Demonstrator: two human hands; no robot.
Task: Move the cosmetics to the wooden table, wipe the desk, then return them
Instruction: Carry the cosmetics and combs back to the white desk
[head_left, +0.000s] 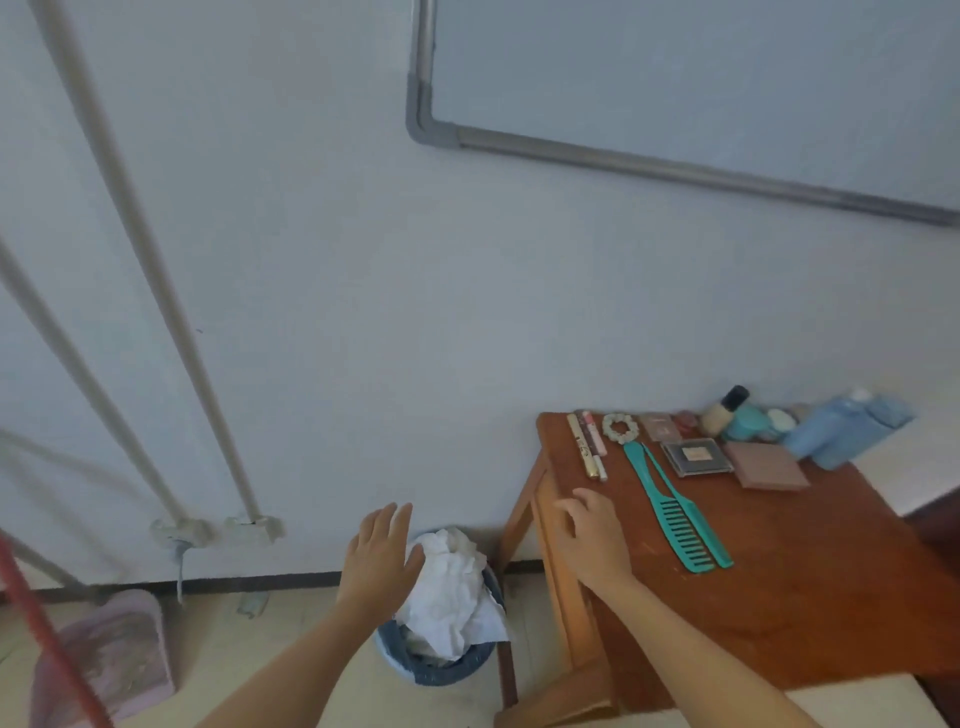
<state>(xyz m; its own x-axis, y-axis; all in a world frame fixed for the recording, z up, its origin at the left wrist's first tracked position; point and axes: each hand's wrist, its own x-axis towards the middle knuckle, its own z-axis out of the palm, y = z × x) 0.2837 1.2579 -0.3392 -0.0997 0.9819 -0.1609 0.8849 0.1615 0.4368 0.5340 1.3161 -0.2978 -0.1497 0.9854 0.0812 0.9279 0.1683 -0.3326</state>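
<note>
Wooden table (779, 613), standing against the wall, carrying all the cosmetics along its far edge. At the far-left corner: a set of slim tubes (588, 448), gold and pink, lying side by side parallel to the left edge. Just right of them: one beaded hair ring (620, 427), then a small brownish compact (660, 426) against the far edge. In front of that compact: a dark square palette (696, 456) with a pale label, and beside it a flat pinkish palette (766, 470). Two teal combs (670, 512) lie together, running from the hair ring toward the middle of the table, teeth at the near end. Further along the far edge: a beige bottle with a black cap (724, 413), a teal jar (748, 423), and, at the far-right corner, pale blue bottles (841, 431), blurred. My right hand (592, 540) sits over the left edge of the table, fingers loosely bent, holding nothing, near the lower ends of the tubes but apart from them. My left hand (382, 561) is off the table, left of its left edge, palm down with fingers straight and close together, over crumpled white paper (452, 592) in a blue waste basket (441, 670) on the floor; whether it touches the paper I cannot tell. Also present: a whiteboard (675, 78) on the wall and a pink dustpan (104, 660) at lower left.
</note>
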